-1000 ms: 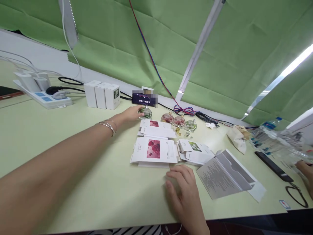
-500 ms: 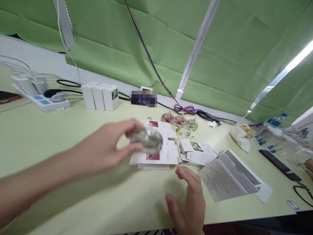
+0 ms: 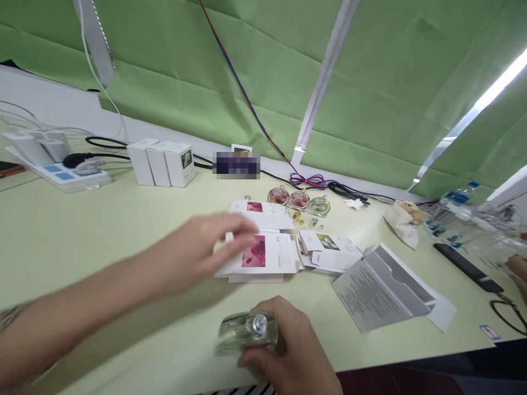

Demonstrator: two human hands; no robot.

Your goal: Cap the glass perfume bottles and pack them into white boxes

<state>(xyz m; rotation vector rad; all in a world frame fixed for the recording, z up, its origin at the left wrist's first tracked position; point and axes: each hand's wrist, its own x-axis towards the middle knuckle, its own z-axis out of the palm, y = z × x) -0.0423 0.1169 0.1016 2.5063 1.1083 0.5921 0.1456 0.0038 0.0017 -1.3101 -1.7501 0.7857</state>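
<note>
Change: the glass bottle (image 3: 233, 332), in the left hand (image 3: 212, 244) half a second ago, is now in the right hand (image 3: 298, 340). The left is empty, slightly blurred, fingers loosely parted in front of the flattened cartons (image 3: 267, 252), so it is free for other work. Right hand grips the bottle's right end near the front edge of the desk (image 3: 102, 236); desk contact cannot be told. Orientation: silver nozzle (image 3: 259, 324) points up toward the camera; the body's long axis runs left-right.

Power strip (image 3: 84, 183), black cable (image 3: 345, 191) (coiled)
</note>
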